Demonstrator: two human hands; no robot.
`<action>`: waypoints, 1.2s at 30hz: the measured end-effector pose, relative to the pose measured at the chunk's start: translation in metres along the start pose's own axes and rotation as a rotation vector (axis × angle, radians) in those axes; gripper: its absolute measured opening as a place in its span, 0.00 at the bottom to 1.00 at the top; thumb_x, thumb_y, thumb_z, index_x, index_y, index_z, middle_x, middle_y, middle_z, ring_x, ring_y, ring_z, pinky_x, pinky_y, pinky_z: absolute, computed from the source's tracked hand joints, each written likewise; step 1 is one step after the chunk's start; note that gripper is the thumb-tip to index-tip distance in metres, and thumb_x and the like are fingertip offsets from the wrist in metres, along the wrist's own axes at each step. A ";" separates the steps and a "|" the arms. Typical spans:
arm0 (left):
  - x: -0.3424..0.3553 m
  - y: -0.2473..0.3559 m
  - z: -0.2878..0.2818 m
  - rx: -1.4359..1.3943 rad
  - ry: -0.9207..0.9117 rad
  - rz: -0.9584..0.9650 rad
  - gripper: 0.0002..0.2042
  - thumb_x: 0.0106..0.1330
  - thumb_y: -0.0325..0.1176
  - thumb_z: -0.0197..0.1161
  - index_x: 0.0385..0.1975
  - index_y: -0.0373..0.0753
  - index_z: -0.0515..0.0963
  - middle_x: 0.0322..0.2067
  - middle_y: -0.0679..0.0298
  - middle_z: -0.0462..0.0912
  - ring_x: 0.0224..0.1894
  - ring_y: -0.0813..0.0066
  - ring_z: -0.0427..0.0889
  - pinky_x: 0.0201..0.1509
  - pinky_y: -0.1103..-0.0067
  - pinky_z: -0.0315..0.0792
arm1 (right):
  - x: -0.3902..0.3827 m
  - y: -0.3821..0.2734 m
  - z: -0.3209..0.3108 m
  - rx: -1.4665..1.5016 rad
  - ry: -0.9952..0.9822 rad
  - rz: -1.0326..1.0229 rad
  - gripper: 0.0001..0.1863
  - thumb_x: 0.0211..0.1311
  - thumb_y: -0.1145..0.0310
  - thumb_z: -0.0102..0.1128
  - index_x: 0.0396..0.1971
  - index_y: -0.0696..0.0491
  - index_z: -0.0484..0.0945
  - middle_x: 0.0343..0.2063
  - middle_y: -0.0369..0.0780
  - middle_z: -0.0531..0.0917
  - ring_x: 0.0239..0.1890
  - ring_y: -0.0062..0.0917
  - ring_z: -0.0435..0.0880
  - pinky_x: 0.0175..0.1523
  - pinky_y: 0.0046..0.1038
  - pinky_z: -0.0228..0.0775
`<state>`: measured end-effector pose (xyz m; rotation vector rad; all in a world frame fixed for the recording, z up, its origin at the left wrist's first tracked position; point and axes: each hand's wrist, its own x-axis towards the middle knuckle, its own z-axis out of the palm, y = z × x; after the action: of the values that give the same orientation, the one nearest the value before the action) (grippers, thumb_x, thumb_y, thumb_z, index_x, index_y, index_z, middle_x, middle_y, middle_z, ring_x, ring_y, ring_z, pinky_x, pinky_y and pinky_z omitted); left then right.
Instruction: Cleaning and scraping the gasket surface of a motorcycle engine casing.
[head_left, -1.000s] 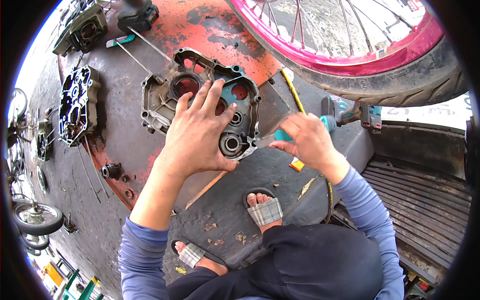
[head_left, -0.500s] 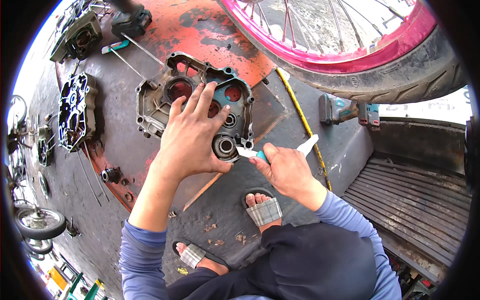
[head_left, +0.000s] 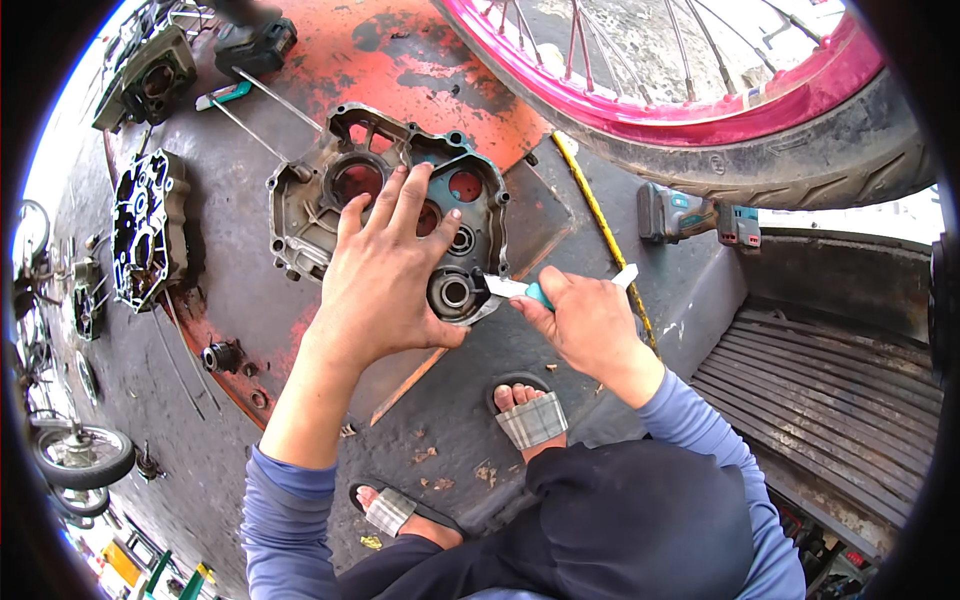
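A metal engine crankcase half lies on the red and black work surface in front of me, its bearing seats and round openings facing up. My left hand is spread flat over it, fingers stretched across its middle and thumb near its lower rim. In my right hand is a white and teal utility knife, gripped with closed fingers. The blade end touches or nearly touches the casing's right rim, beside a ring bearing. The knife's white tail sticks out past my hand.
Another engine casing stands at left. A pink-rimmed wheel fills the upper right. A cordless power tool lies below it, near a yellow rod and a slatted metal bench. A second teal tool lies upper left.
My right hand has moved slightly to the right and up, taking the knife's blade end a little higher along the casing's rim. The left hand stays spread on the casing.
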<state>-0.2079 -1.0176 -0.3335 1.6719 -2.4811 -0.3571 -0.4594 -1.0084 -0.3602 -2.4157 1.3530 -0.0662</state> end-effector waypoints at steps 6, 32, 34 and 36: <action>0.002 0.002 -0.002 0.004 -0.016 0.001 0.49 0.30 0.58 0.77 0.61 0.43 0.78 0.72 0.45 0.58 0.74 0.48 0.59 0.73 0.57 0.55 | 0.007 -0.005 0.008 0.022 0.127 -0.099 0.24 0.70 0.46 0.57 0.29 0.53 0.73 0.18 0.42 0.80 0.21 0.40 0.84 0.27 0.40 0.74; -0.005 -0.009 -0.014 -0.129 0.001 0.077 0.48 0.26 0.55 0.76 0.58 0.43 0.79 0.71 0.43 0.57 0.72 0.38 0.57 0.75 0.55 0.53 | 0.008 0.016 -0.023 0.101 -0.071 -0.184 0.27 0.69 0.41 0.55 0.32 0.55 0.75 0.27 0.44 0.82 0.32 0.43 0.84 0.37 0.43 0.75; -0.010 -0.012 -0.020 -0.152 -0.016 0.099 0.48 0.25 0.53 0.77 0.58 0.43 0.79 0.70 0.42 0.58 0.71 0.39 0.58 0.75 0.55 0.53 | 0.004 0.008 -0.028 0.074 -0.088 -0.202 0.28 0.68 0.40 0.54 0.32 0.54 0.75 0.26 0.43 0.81 0.31 0.42 0.85 0.36 0.41 0.76; -0.015 -0.008 -0.028 -0.215 -0.048 0.140 0.48 0.23 0.48 0.78 0.57 0.44 0.79 0.69 0.41 0.59 0.71 0.39 0.59 0.74 0.55 0.54 | 0.003 0.004 -0.027 0.018 -0.028 -0.279 0.31 0.64 0.34 0.54 0.27 0.52 0.77 0.21 0.41 0.81 0.28 0.38 0.85 0.32 0.38 0.75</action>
<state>-0.1880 -1.0099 -0.3082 1.4148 -2.4732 -0.6289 -0.4667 -1.0209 -0.3371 -2.5631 0.9906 -0.1154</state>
